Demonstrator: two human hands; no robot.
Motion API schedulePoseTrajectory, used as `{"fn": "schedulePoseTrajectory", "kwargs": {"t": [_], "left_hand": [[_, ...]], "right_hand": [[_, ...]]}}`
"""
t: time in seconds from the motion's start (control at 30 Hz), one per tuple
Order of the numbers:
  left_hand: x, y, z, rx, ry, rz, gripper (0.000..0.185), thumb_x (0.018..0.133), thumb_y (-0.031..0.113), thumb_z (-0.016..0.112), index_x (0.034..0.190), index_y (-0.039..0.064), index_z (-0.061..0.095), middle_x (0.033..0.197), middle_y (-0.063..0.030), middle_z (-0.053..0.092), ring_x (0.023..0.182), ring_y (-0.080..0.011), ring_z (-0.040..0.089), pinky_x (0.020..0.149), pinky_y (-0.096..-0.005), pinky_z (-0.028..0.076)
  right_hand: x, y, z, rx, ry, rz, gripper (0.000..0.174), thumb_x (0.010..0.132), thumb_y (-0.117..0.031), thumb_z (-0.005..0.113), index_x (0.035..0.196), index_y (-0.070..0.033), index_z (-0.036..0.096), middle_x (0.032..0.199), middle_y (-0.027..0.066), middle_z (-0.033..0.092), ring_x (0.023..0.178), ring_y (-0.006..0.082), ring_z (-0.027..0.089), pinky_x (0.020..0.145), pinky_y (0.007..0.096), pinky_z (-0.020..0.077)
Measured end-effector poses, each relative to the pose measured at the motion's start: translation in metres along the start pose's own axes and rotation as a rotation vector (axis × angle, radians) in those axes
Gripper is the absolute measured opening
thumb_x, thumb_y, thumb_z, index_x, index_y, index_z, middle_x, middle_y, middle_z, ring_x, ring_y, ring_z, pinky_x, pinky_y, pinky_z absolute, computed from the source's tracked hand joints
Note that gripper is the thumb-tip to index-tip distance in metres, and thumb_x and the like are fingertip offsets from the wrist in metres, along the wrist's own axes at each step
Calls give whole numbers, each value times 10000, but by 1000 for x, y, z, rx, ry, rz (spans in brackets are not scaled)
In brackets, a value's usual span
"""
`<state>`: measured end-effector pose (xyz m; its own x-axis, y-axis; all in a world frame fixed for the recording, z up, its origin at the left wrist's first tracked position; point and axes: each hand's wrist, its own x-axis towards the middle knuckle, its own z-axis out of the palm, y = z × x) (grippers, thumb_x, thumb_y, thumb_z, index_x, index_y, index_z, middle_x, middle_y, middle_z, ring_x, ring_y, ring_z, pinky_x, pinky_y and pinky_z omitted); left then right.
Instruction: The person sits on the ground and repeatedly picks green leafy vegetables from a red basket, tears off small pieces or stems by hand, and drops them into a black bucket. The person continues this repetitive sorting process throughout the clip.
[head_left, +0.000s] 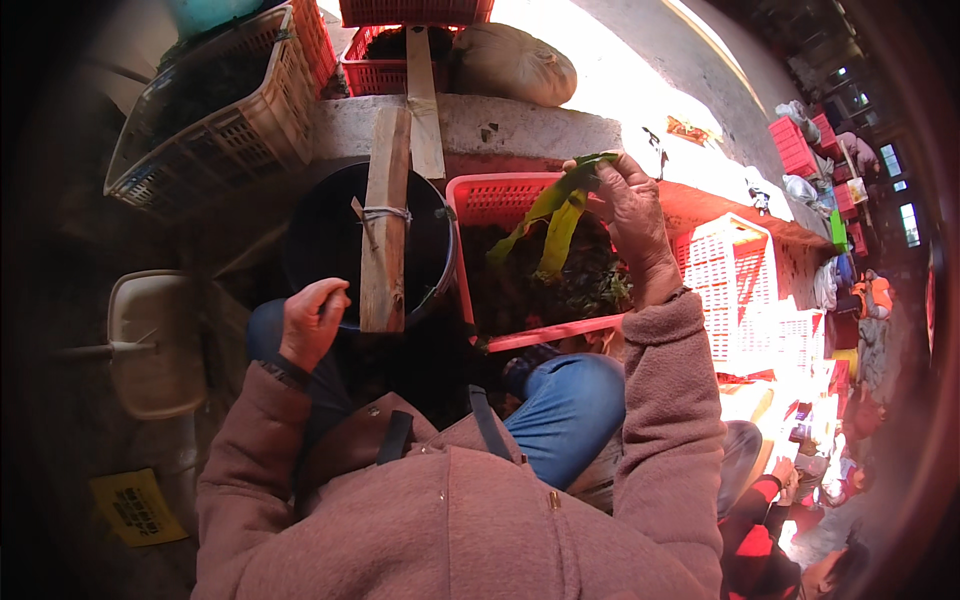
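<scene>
My right hand (632, 206) pinches a green-yellow strip of leafy material, probably seaweed (559, 236), by its upper end. Its split ends hang over a red plastic crate (555, 332), which is partly filled with dark green leafy pieces (555, 300). To the left, my left hand (311, 319) is closed in a loose fist beside a wooden plank (385, 281); nothing shows in it. That plank lies across a round dark tub (322, 217). White cord (386, 213) binds a small thin pointed piece (366, 223) to the plank.
Beyond the tub run a concrete ledge (517, 124), a tied sack (514, 64) and a red crate (379, 77). A pale crate (232, 142) stands upper left, a shovel-like scoop (154, 375) below it. White crates (724, 285) and a co-worker's red-and-black sleeve (757, 517) are on the right.
</scene>
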<state>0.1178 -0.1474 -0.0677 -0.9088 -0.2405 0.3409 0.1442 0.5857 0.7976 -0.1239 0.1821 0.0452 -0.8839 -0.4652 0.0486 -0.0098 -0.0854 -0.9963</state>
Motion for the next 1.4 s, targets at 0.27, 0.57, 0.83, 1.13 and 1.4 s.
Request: {"fn": "schedulePoseTrajectory", "kwargs": {"t": [0.27, 0.57, 0.83, 1.13, 1.4], "left_hand": [[55, 46, 74, -182, -225, 110, 145, 853, 47, 639, 997, 39, 627, 854, -107, 654, 768, -228, 659, 659, -309, 534], [66, 31, 138, -512, -497, -530, 416, 995, 394, 439, 945, 41, 653, 912, -46, 653, 831, -161, 602, 717, -299, 498], [22, 26, 162, -972, -702, -1190, 840, 928, 697, 172, 1128, -9, 581, 1172, -153, 622, 1135, -281, 554, 932, -438, 459], [9, 17, 206, -1323, -464, -1322, 618, 974, 570, 302, 1160, 37, 554, 1154, -131, 634, 1062, -290, 600, 904, -435, 476], [55, 30, 163, -1434, -291, -781, 204, 938, 161, 529, 1051, 12, 610, 935, -91, 646, 874, -226, 630, 793, -394, 527]], "right_hand": [[-13, -45, 16, -53, 30, -61, 171, 966, -208, 555, 1072, -79, 594, 1023, 86, 690, 917, 153, 670, 752, 298, 549], [-21, -65, 38, 164, 8, -64, 191, 959, -179, 559, 1089, -43, 592, 998, 132, 684, 893, 220, 680, 738, 374, 580], [-39, -77, 53, 388, -87, -104, 196, 958, -147, 545, 1102, -20, 583, 1013, 187, 663, 914, 305, 668, 744, 425, 575], [-98, -108, 47, 455, -141, -298, 228, 988, -170, 462, 1118, 4, 532, 1009, 231, 629, 940, 339, 638, 816, 440, 547], [-111, -61, 19, 274, -6, -127, 204, 975, -189, 493, 1075, -21, 554, 983, 191, 648, 927, 302, 654, 773, 399, 555]]}}
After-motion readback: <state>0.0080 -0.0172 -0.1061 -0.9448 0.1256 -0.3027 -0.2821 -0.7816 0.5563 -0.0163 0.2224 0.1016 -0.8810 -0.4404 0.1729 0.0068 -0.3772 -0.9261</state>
